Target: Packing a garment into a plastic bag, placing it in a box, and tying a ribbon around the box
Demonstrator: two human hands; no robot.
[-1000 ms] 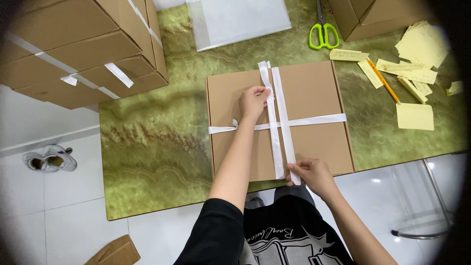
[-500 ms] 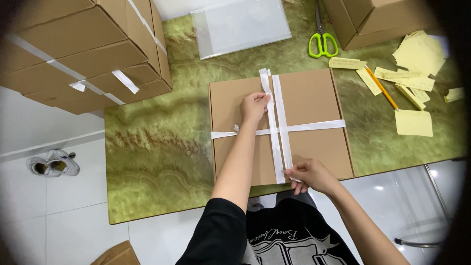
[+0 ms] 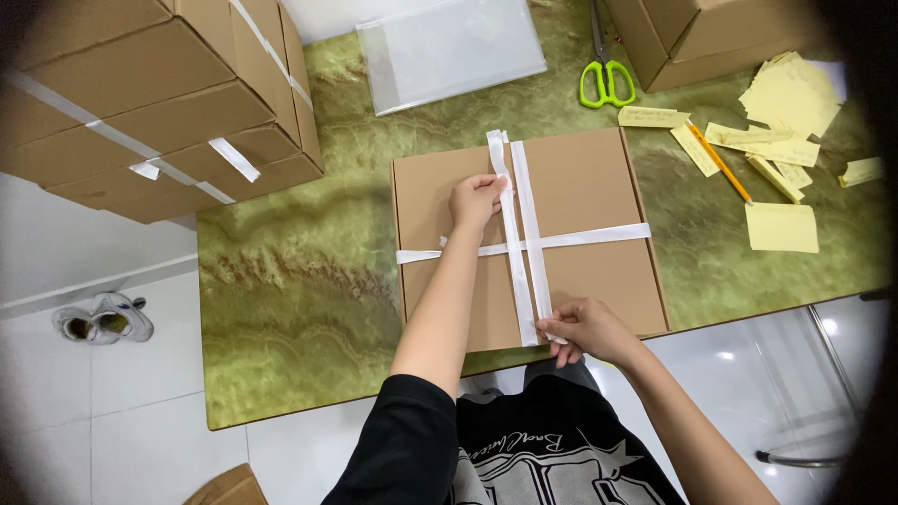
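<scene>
A flat brown cardboard box [image 3: 585, 201] lies on the green marbled table [image 3: 299, 290]. White ribbon [image 3: 528, 210] crosses it lengthwise in two strands and once across. My left hand [image 3: 477, 198] presses down on the lengthwise ribbon near the crossing. At the box's near edge my right hand [image 3: 585, 329] pinches the ribbon's ends.
A stack of ribbon-tied cardboard boxes [image 3: 150, 93] stands at the far left. A clear plastic sleeve [image 3: 449, 47], green-handled scissors [image 3: 606, 79], another box [image 3: 702, 33], yellow paper slips [image 3: 781, 103] and a pencil [image 3: 720, 164] lie beyond and to the right. Shoes [image 3: 103, 318] sit on the white floor.
Both hands stay on the ribbon. My right hand has shifted slightly along the box's near edge; the camera has tilted a little.
</scene>
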